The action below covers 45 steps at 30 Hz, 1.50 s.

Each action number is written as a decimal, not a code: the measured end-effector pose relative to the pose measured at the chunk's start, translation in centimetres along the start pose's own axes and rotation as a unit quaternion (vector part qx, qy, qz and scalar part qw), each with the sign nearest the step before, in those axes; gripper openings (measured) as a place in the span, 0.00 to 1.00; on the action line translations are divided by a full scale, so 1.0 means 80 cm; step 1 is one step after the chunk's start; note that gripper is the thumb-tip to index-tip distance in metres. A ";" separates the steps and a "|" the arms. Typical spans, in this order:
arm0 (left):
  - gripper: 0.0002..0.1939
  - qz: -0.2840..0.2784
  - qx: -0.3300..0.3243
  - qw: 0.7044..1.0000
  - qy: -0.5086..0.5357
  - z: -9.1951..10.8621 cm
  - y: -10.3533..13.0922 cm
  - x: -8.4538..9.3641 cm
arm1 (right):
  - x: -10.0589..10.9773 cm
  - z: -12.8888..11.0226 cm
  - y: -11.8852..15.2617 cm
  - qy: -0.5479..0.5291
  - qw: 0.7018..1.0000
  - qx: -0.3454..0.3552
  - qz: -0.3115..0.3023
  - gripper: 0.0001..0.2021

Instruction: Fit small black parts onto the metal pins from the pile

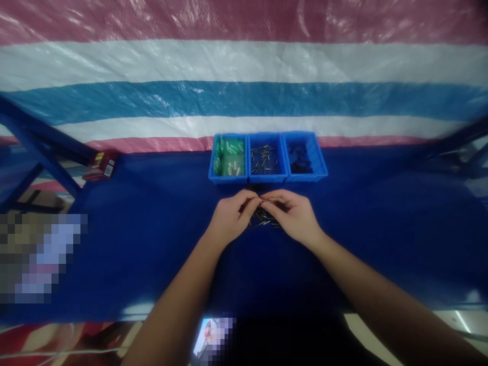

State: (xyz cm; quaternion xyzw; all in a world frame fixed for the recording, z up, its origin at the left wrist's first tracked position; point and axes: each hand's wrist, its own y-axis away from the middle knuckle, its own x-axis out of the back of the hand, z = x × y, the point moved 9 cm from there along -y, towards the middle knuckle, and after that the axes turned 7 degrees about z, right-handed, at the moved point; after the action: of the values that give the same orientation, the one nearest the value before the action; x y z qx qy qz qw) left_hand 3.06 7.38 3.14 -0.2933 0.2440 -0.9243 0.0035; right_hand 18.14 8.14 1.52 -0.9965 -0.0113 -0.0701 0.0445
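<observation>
My left hand (233,214) and my right hand (293,212) meet over the middle of the blue table, fingertips pinched together. Between the right fingers a thin metallic piece (275,201) shows in part; what the left fingertips grip is too small to name. Beneath the hands lies a pile of slim dark and brass-coloured pieces (264,218), partly hidden by them. Just beyond stand three blue bins side by side: the left bin (229,179) holds white pieces and green plastic, the middle bin (267,179) slim metal pieces, the right bin (308,178) dark pieces.
A dark red box (101,166) sits at the table's far left beside a blue metal frame (46,152). Striped plastic sheeting (244,61) hangs behind the bins. A lit screen (211,335) shows below the table's near edge.
</observation>
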 end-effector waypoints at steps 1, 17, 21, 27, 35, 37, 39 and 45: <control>0.08 0.002 -0.002 1.000 0.001 0.000 0.000 0.000 | 0.001 -0.002 0.000 0.010 1.000 0.006 0.004 0.09; 0.08 -0.003 0.006 1.000 0.010 0.002 0.000 0.001 | 0.004 -0.022 0.000 0.086 0.994 0.060 0.001 0.06; 0.08 -0.013 0.011 0.999 0.031 0.004 0.000 -0.001 | 0.006 -0.021 0.000 0.096 0.994 0.053 -0.006 0.11; 0.08 -0.020 0.012 0.999 0.039 0.004 0.001 -0.003 | 0.007 -0.017 -0.001 0.117 0.993 0.033 -0.004 0.20; 0.09 -0.010 -0.012 1.000 0.021 0.007 -0.001 0.001 | -0.001 -0.008 0.000 0.071 0.997 0.025 -0.029 0.12; 0.10 -0.014 -0.014 1.000 0.018 0.006 -0.001 0.001 | -0.001 -0.009 0.000 0.052 0.998 0.029 -0.025 0.09; 0.11 -0.022 -0.013 0.999 0.019 0.005 -0.001 0.000 | 0.000 -0.010 0.001 0.042 0.998 0.035 -0.020 0.09; 0.11 -0.027 -0.009 0.999 0.019 0.006 -0.001 -0.002 | -0.001 -0.006 0.001 0.024 0.999 0.016 -0.024 0.08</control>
State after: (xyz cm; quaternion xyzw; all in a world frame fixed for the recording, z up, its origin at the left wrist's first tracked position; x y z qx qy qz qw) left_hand 3.47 7.24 3.38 -0.2820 0.2441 -0.9274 -0.0289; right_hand 17.97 7.99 1.95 -0.9931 -0.0353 -0.0947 0.0594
